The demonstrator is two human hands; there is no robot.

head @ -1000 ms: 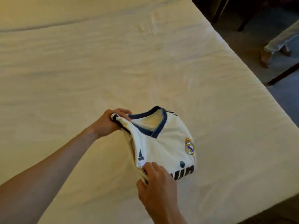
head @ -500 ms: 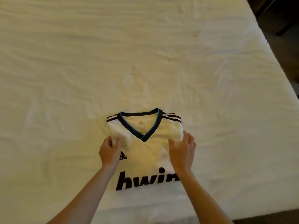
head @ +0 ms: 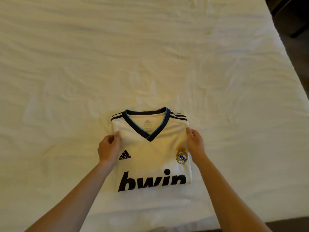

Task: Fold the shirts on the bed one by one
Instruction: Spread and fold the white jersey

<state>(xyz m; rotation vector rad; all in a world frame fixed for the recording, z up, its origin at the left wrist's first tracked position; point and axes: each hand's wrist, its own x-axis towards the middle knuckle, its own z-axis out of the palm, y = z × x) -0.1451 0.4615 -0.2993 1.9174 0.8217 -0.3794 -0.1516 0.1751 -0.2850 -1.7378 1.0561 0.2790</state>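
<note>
Your shirt (head: 150, 153) lies flat on the bed (head: 150, 56), folded into a neat rectangle, front up w/ collar pointing away from you, right between your 2 hands. Your left hand (head: 108, 149) sits at the shirt's left edge, fingers curled, thumb and fingertips pinching the fabric near the shoulder. Your right hand (head: 195, 143) is at the right edge, fingers fairly straight and relaxed, touching the side of the fold, not gripping as far as the view shows.

Looks like the fold is basically done & you're only squaring the edges. Risks from here, as a judgement:
- If you tug w/ the left pinch while the right only rests, the top layer could slide and skew the rectangle.
- Lifting 1 side only would likely let the tucked sleeves underneath spill out; they're hidden, so can't tell how well they're tucked.
- The bed sheet is soft & wrinkled, so pressing hard may drag it and rumple the shirt.
- No other shirts in view; reaching away for the next 1 could brush this 1.
</note>
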